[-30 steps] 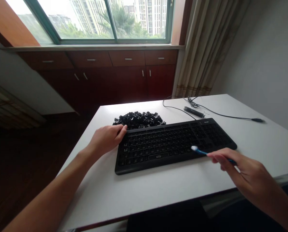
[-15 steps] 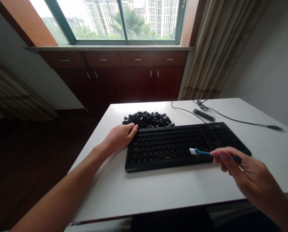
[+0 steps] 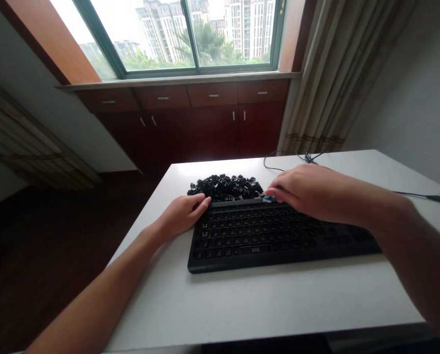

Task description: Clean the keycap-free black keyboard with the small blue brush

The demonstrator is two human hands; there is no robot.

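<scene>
A black keyboard [image 3: 249, 231] with most of its keycaps off lies flat on the white table [image 3: 242, 300]. My left hand [image 3: 183, 214] grips its upper left corner, thumb on top and fingers curled at the edge. In my right hand [image 3: 301, 189] is a small blue brush [image 3: 269, 198] with white bristles. That hand reaches over the keyboard, and the brush head is at the back edge, by the top row. The hand covers most of the brush and part of the keyboard's right side. Behind the keyboard sits a heap of loose black keycaps [image 3: 227, 187].
The keyboard cable [image 3: 273, 167] runs across the back of the table, partly coiled, and its plug [image 3: 439, 198] lies at the right. Beyond the table stand dark red cabinets [image 3: 205, 123] under a window, with a curtain [image 3: 311, 88] on the right.
My right hand with the brush has moved left and away from me, from over the keyboard's lower right to its back edge. My left hand keeps its grip. The view has shifted slightly.
</scene>
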